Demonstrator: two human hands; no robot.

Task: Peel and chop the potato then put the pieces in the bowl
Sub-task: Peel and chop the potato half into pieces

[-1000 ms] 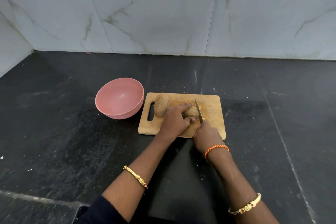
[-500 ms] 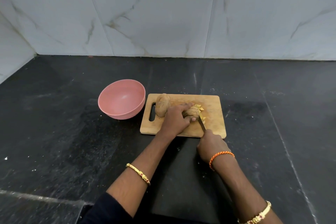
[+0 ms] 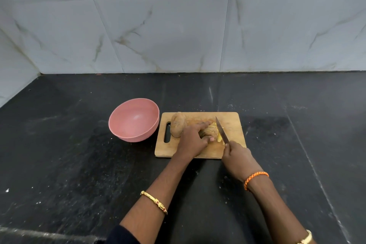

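2 hands on board, left hand [image 3: 193,140] gripping potato [image 3: 208,132], right hand [image 3: 236,154] holding knife [image 3: 221,129]

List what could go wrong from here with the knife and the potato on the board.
1. The left hand holds the potato being cut with its fingertips close to the knife blade; a slip could nick them.
2. The skin looks still on, so unpeeled pieces may reach the pink bowl.
3. The yellow slices lie loose beside the blade on the cutting board and could scatter onto the counter.
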